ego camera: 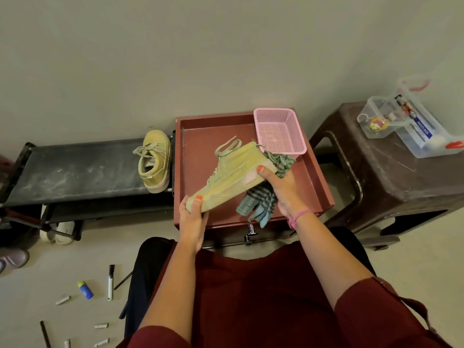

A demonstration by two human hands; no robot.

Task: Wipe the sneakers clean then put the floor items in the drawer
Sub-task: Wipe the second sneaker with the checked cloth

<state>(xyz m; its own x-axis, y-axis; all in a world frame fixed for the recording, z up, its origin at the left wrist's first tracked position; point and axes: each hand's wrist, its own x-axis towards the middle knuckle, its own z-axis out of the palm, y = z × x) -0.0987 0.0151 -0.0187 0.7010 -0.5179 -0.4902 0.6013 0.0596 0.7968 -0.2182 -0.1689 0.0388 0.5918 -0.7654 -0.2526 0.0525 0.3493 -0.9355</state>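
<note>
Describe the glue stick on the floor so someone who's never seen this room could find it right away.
Start at the black shoe rack along the wall and look down to the floor in front of it, among the scattered small things. The glue stick lies left of the marker; it alone is a stubby blue tube with a yellow cap.

Matt suede-like sneaker, striped woven cloth, pink plastic mesh basket — glossy brown plastic stool

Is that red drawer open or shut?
Open. The red drawer is pulled out, its inside showing, with a pink basket in its far corner.
</note>
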